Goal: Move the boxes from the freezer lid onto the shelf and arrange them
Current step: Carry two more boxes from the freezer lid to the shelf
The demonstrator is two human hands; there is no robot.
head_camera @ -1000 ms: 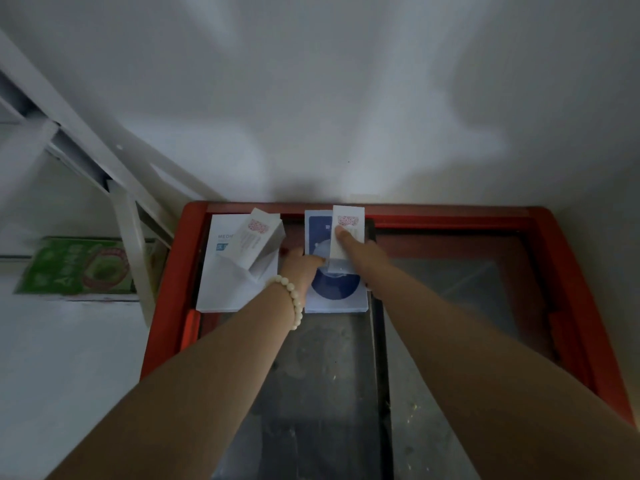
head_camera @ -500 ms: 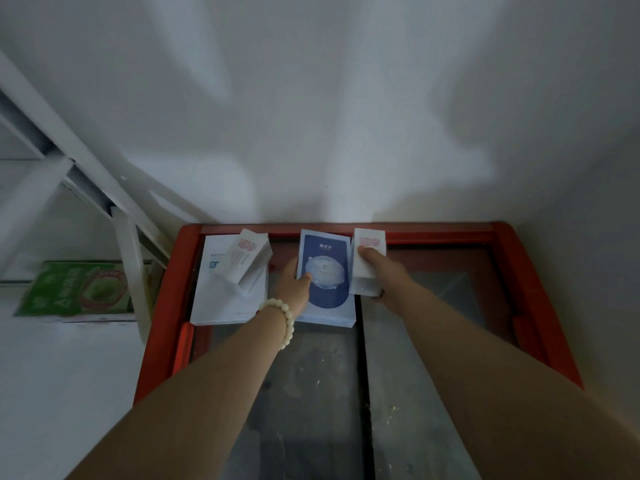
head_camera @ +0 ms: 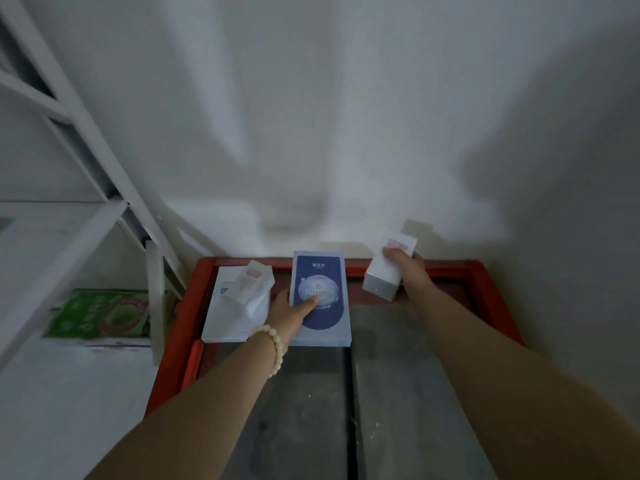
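Observation:
A red-framed freezer [head_camera: 485, 271] with glass sliding lids fills the lower middle. At its far end my left hand [head_camera: 294, 308] grips the left edge of a flat blue-and-white box [head_camera: 320, 299], thumb on top. My right hand [head_camera: 408, 268] holds a small white box [head_camera: 386, 268] with red print, lifted off the lid at the far right. Left of the blue box lies a large flat white box [head_camera: 225, 313] with another small white box [head_camera: 247, 282] resting tilted on it.
A white metal shelf frame [head_camera: 86, 161] stands to the left of the freezer, one board level with its lid. A green carton [head_camera: 97, 313] lies on that board. White walls close the back and right side.
My right hand has carried the small white box off the blue box, to the right and upward. My left hand has taken hold of the blue box's left edge.

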